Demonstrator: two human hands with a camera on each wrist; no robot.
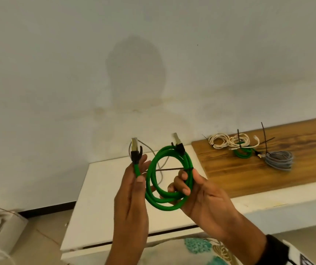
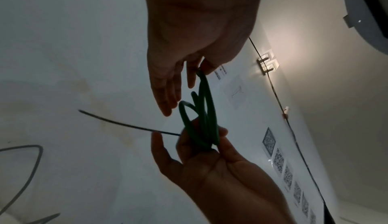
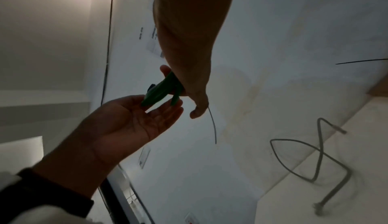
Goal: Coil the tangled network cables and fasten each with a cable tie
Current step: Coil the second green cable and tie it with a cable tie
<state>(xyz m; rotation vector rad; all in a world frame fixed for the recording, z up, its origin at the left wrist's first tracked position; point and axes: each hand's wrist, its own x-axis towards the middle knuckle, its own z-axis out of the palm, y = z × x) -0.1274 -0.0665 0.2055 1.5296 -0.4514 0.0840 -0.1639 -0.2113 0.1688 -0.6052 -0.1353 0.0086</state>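
A green network cable [image 1: 169, 188] is wound into a coil in front of me, above the white table [image 1: 103, 197]. My right hand [image 1: 186, 180] grips the coil's right side, fingers curled through the loops and thumb on top. A black cable tie [image 1: 190, 169] circles the coil there, its tail [image 1: 168, 169] pointing left. My left hand [image 1: 140, 173] pinches the loose cable end under the thumb, just below the black connector [image 1: 135, 153]. The second connector [image 1: 178, 143] sticks up at the coil's top. The left wrist view shows the coil [image 2: 201, 111] and the tie tail [image 2: 126, 124].
A loose grey cable [image 1: 160, 165] lies on the white table behind the coil, and shows as a grey cable [image 3: 315, 153] in the right wrist view. On the wooden board [image 1: 268, 175] to the right lie tied coils: white [image 1: 219, 143], green [image 1: 243, 153] and grey [image 1: 279, 159].
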